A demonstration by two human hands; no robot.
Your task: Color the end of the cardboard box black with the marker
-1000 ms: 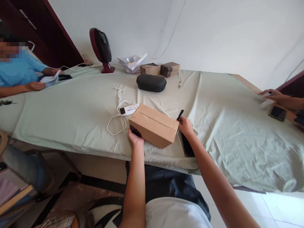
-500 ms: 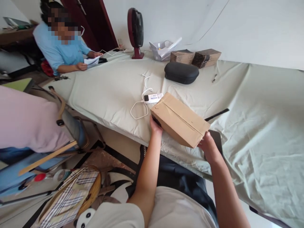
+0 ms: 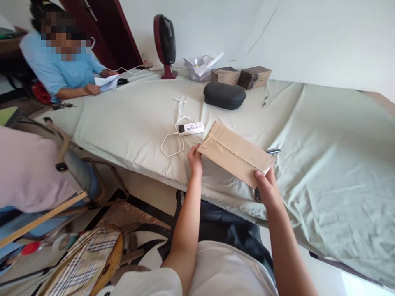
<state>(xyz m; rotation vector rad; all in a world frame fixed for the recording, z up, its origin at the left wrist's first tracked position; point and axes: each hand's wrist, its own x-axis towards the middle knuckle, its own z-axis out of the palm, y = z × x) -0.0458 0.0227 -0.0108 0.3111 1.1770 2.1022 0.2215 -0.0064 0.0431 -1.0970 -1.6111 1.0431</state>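
A brown cardboard box (image 3: 236, 154) with a taped seam along its top is tilted between my two hands over the near side of the table. My left hand (image 3: 195, 159) grips its left end, the fingers partly hidden by the box. On the right end my right hand (image 3: 266, 180) has its thumb on the top face, with the other fingers out of sight. Behind the box's right corner a dark, thin object (image 3: 274, 151) shows on the cloth, mostly covered. To the left of the box lies a white power strip-like device (image 3: 191, 128) with a white cable (image 3: 161, 144).
At the back stand a dark red fan (image 3: 165, 47), a clear plastic basket (image 3: 197, 70), two taped cardboard boxes (image 3: 257, 77) and a black zip case (image 3: 224, 95). A person in blue (image 3: 66, 70) holds papers at the far left. A chair (image 3: 78, 172) stands beside the table's left edge.
The box has tipped, so less of its near side shows. My right thumb has moved onto its top face. The whole view has shifted slightly to the right.
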